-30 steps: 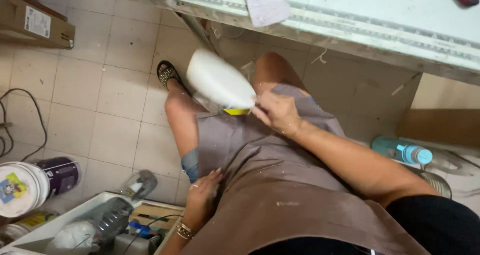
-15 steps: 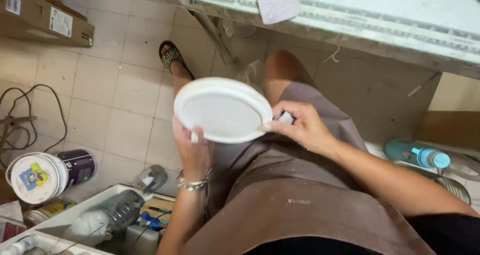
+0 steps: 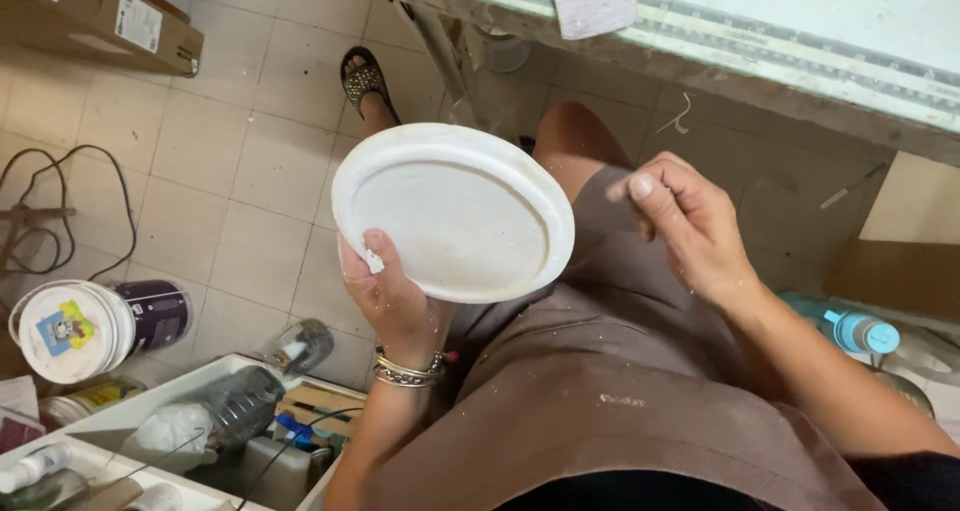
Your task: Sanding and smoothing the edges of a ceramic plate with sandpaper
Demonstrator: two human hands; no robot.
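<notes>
The left hand (image 3: 390,296) is holding a white plate (image 3: 452,211) by its near left rim, thumb lying on the upper face and the other fingers curling out of sight beneath. The plate is tilting a little toward the camera, round and shallow, with faint brownish marks in its well. The forearm is rising from the near edge of the view, and the wrist is wearing a stack of metal bracelets (image 3: 408,371). White specks are clinging to the skin.

The right hand (image 3: 690,226) is hovering just right of the plate, not touching it. Its fingers are loosely curled and close together, the thumb raised with the nail showing, and they are gripping nothing. The right forearm is running off toward the near right corner.

The plate is hanging above the person's lap, over a brown apron (image 3: 600,391) and in front of a bare knee (image 3: 570,136). A sandalled foot (image 3: 362,79) is resting on the tiled floor (image 3: 230,211) farther off. A pale worktable (image 3: 760,21) is crossing the far side. To the left, a paint tub (image 3: 75,326) is standing by a cable (image 3: 60,201), and a cardboard box (image 3: 100,16) is lying in the far left corner. A blue-capped bottle (image 3: 850,326) is lying at the right.
</notes>
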